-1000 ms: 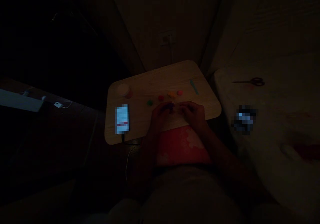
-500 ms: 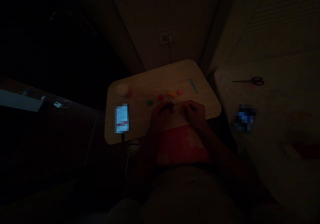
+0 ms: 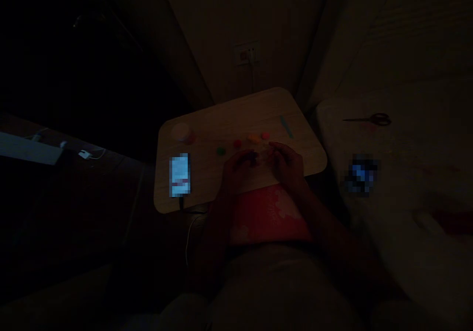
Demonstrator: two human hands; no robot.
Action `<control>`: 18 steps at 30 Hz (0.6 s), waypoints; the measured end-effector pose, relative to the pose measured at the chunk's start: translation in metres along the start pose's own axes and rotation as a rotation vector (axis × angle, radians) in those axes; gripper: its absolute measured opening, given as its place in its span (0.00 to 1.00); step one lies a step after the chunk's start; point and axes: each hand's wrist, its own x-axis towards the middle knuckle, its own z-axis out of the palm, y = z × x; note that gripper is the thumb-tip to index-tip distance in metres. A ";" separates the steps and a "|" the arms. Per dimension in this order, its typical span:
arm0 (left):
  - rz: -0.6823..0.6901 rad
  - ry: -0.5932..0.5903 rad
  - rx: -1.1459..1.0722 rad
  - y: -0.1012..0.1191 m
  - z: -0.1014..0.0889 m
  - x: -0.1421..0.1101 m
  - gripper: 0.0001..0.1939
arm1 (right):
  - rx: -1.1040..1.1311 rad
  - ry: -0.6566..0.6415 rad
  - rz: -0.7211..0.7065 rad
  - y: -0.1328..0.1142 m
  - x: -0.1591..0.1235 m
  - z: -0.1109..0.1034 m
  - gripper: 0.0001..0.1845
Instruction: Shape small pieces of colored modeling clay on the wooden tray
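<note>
The view is very dark. My left hand [image 3: 234, 171] rests over the near side of a small wooden table [image 3: 207, 183], its fingers curled and closed around a small dark purplish lump [image 3: 253, 157]. Facing it from the right, my right hand [image 3: 290, 166] has its forefinger stretched out and apart from the thumb; nothing clear shows between them. Just beyond the hands lie small clay-like lumps: a green one [image 3: 220, 151], a red one [image 3: 237, 144], an orange one [image 3: 253, 138] and a pink one [image 3: 265, 136]. A teal strip [image 3: 286, 126] lies farther right.
A pale round tub [image 3: 182, 132] stands at the table's far left. Nearer is a lit, blurred-out phone [image 3: 180, 175] with a cable. Scissors [image 3: 373, 119] lie on a pale surface at right, beside another blurred device [image 3: 362, 174]. A wall socket [image 3: 247, 53] holds a plug.
My right hand's fingers have opened from a pinch, the forefinger reaching forward and left. My left hand has hardly moved. The picture is a little darker.
</note>
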 end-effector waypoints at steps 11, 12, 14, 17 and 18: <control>-0.004 -0.003 0.003 0.005 0.001 -0.002 0.24 | -0.037 0.074 0.087 -0.002 -0.002 0.001 0.10; -0.004 -0.007 0.006 0.005 0.001 -0.002 0.24 | -0.043 0.078 0.085 -0.003 -0.002 0.000 0.10; -0.007 -0.010 0.006 0.005 0.001 -0.001 0.24 | -0.057 0.063 0.075 -0.006 -0.003 0.000 0.11; -0.017 -0.006 -0.001 0.005 0.001 -0.001 0.24 | -0.088 0.020 0.043 -0.011 -0.003 -0.002 0.16; -0.019 -0.005 0.000 0.005 0.002 -0.001 0.23 | -0.102 0.009 0.027 -0.012 -0.003 -0.002 0.18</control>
